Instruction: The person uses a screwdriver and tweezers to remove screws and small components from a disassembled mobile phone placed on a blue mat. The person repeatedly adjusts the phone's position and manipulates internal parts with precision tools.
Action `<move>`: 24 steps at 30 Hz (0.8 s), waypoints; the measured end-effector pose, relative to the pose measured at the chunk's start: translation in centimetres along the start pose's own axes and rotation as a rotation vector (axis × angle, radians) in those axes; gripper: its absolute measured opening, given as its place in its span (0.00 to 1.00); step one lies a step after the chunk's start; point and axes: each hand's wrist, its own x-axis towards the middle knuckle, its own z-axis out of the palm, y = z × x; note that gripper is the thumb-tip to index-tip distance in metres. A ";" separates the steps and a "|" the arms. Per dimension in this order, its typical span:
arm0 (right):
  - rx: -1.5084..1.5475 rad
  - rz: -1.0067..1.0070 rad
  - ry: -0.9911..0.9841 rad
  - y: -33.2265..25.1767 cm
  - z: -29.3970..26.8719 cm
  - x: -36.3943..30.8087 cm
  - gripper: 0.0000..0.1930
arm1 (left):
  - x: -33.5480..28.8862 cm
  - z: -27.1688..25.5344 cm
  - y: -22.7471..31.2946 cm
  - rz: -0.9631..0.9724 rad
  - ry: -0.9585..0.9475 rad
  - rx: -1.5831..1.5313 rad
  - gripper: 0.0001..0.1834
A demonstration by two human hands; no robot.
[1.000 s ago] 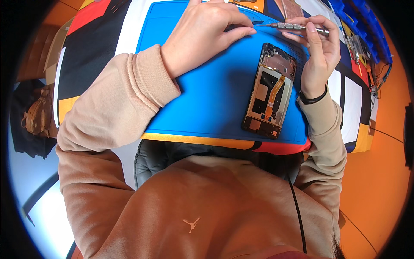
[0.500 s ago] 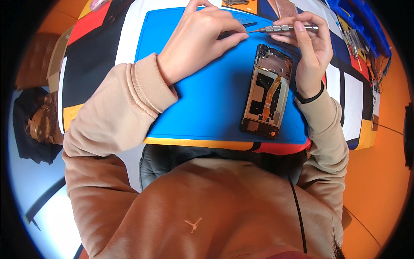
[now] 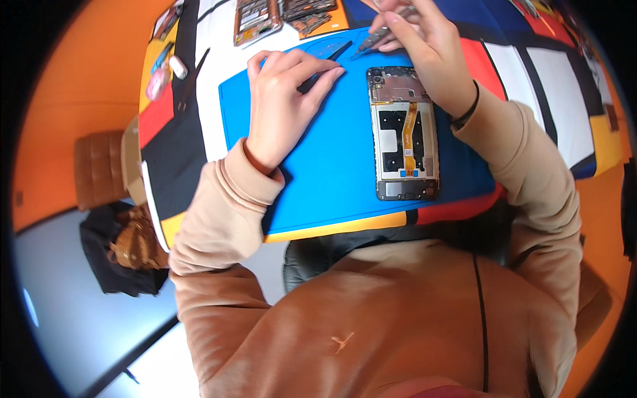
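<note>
Left fingers [image 3: 325, 84] grip tweezers [image 3: 341, 50], right fingers [image 3: 405, 32] a screwdriver [image 3: 369, 42] (apparently; it's blurred), near a phone shell [image 3: 398, 191] containing ribbon cable [image 3: 409, 136].

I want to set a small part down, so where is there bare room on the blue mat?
The widest bare patch of blue mat lies between the left sleeve and the opened phone; a smaller one lies between the phone and the right sleeve. The far edge is crowded: left hand, right hand and its slim tool gather there.

Brn sweatshirt [image 3: 405, 292], pale chest logo [image 3: 342, 342], blk wristband [image 3: 470, 113]
</note>
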 end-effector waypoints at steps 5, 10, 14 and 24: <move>0.002 -0.052 0.021 -0.2 0.1 -0.1 0.03 | 0.4 0.0 0.3 0.026 0.001 0.073 0.06; -0.024 -0.037 0.005 0.0 0.1 0.0 0.04 | 0.4 0.2 0.3 0.007 -0.002 0.048 0.06; 0.166 0.025 0.034 0.0 0.4 0.0 0.04 | 0.4 0.2 0.3 -0.001 0.001 0.037 0.06; -0.018 -0.052 0.062 -0.3 0.2 -0.1 0.04 | 0.3 0.2 0.4 -0.009 -0.003 -0.007 0.05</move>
